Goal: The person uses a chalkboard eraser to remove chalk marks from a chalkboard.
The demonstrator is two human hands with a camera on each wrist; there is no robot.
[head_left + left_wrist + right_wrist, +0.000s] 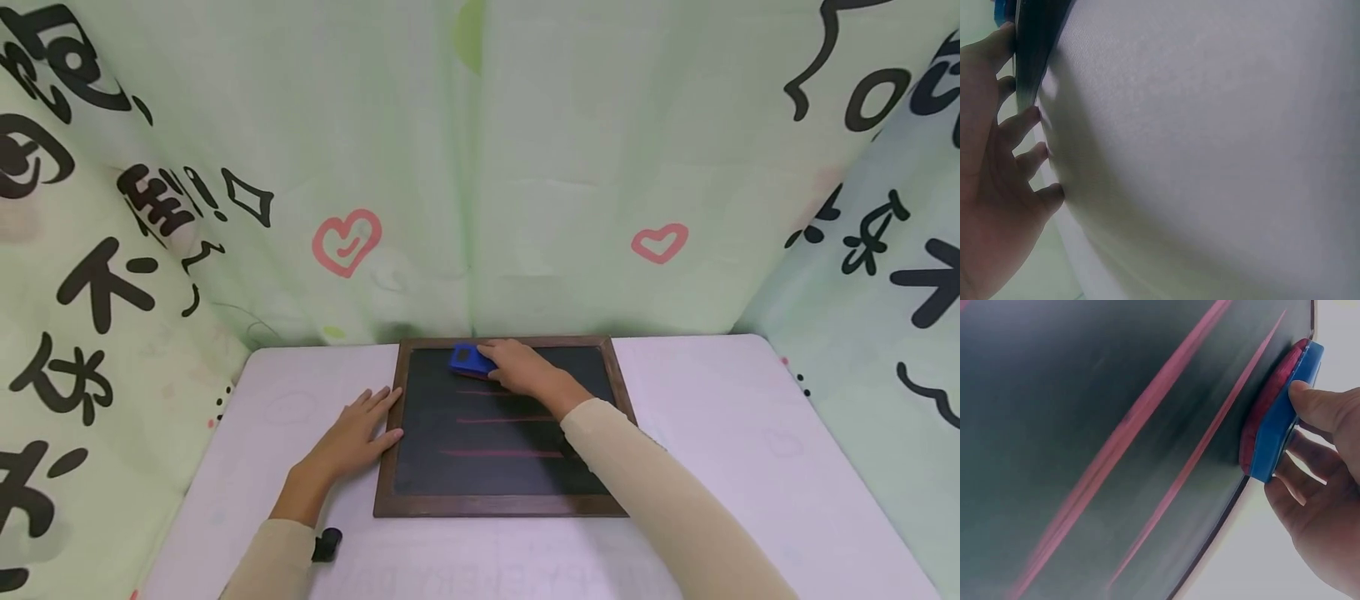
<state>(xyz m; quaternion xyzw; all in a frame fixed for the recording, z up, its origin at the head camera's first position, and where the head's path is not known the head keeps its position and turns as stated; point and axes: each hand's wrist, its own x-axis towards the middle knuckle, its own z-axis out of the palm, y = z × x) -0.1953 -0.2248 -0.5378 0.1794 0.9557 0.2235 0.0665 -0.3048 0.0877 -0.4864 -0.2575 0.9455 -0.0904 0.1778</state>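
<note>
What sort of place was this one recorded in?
Likely a small curtained-off booth, perhaps set up for recording, though what lies beyond is hidden. Pale green printed curtains hang behind and on both sides of a whitish table, on which lies a wood-framed chalkboard.

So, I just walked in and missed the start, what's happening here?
A person's right hand grips a blue eraser near the far edge of a framed blackboard. The left hand touches the frame's left side. Three pink lines show on the board, nearer the person than the eraser.
</note>
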